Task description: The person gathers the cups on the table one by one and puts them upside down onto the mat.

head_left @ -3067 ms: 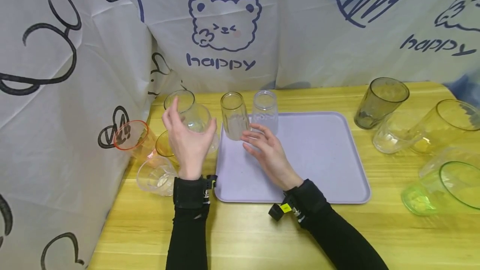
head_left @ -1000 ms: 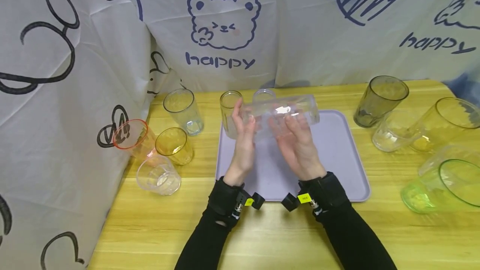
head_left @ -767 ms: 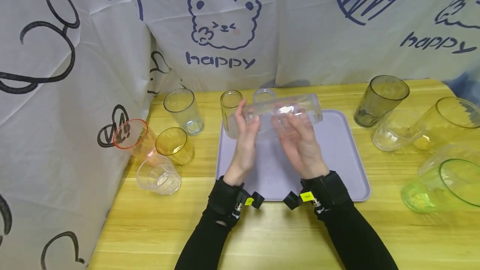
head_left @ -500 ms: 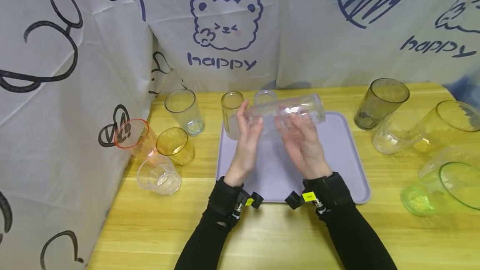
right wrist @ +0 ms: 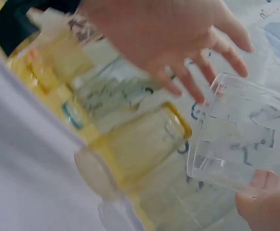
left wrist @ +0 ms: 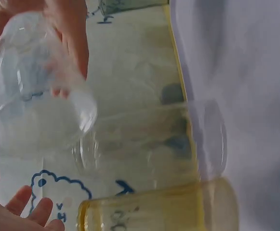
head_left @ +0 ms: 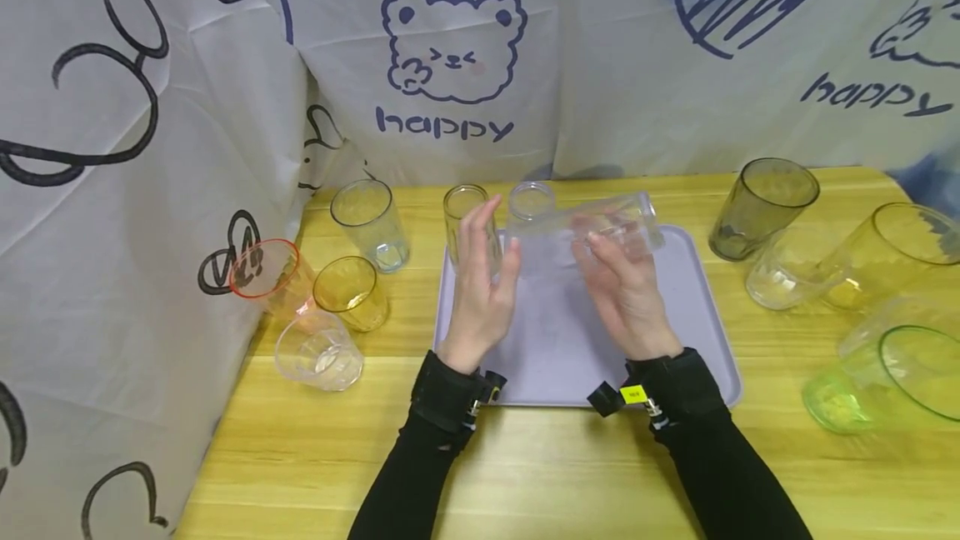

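A clear drinking glass (head_left: 637, 219) lies tilted sideways in the air over the lilac tray (head_left: 551, 340). My right hand (head_left: 626, 290) grips it, thumb on the near side and fingers behind, partly seen through the glass. My left hand (head_left: 478, 298) is beside the glass's left end, fingers straight and apart from the thumb. In the right wrist view, a gap shows between the left fingers and the clear glass (right wrist: 241, 134). Behind my left hand, a faintly amber glass (head_left: 459, 223) stands on the tray's back left, narrow end up, beside another clear glass (head_left: 531, 202).
Left of the tray stand a bluish glass (head_left: 372, 227), an orange-rimmed glass (head_left: 270, 273), an amber glass (head_left: 351, 294) and a clear tumbler (head_left: 321, 352). To the right are a dark grey glass (head_left: 761, 211), a yellow one (head_left: 900, 248) and a green one (head_left: 840, 402). A printed curtain (head_left: 630, 65) hangs behind.
A clear glass has come from the left group to over the tray, turned sideways between both hands. My left hand has since let go and straightened, while my right has shifted slightly right with it.
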{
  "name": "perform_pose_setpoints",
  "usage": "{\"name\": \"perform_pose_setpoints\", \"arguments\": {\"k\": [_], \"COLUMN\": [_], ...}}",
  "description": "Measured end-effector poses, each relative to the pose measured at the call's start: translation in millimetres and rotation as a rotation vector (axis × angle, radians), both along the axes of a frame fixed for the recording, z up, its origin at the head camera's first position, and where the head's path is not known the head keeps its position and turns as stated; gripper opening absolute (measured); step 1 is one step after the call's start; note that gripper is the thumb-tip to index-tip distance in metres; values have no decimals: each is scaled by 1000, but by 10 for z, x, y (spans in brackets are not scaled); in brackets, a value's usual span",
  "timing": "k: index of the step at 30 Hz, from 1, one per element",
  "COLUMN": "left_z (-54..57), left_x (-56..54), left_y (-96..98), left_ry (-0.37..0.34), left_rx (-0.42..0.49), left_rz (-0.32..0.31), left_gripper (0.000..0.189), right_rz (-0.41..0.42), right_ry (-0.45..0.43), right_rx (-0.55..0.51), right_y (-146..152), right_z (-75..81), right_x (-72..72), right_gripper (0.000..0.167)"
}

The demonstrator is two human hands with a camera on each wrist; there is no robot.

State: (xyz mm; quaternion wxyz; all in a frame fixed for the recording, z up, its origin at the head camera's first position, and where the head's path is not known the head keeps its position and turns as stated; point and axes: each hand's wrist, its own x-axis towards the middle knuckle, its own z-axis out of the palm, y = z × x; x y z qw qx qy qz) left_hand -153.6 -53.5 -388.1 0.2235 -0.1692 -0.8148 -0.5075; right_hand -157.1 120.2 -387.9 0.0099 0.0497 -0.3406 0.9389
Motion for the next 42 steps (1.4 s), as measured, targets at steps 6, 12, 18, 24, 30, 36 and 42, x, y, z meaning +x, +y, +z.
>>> {"name": "perform_pose_setpoints", "arguments": {"k": [6,12,18,24,30,36,42], "left_z": [38,41,14,-21,-45,-51,-65], "left_x": [-73,-157,-220,-263,-288,-305,-310], "left_y": [-95,-118,-97,-102,-105,-98,-83], "left_ry": [82,74,81,64,50,40,36], "left_rx": [-231,-581,-753,-826,-850,-855,-862], "left_rz": [96,192,221,244,243,251,256], "left_gripper": [53,50,51,50,51,52,53], "right_rz": [-7,-12,-101,-129,-162,-168,-178], "right_ry": [60,138,69,9,68,112,148], "right_rx": [107,411,897,1173,1206,1225,1244], "right_y": [230,470,599,569,526,479,430], "right_z": [-52,-69,-84,-182,-289,-326,-352], "right_x": [-21,-72,-149,-290,-436,-553,-659], "right_gripper": [33,45,57,76,77,78,79]}}
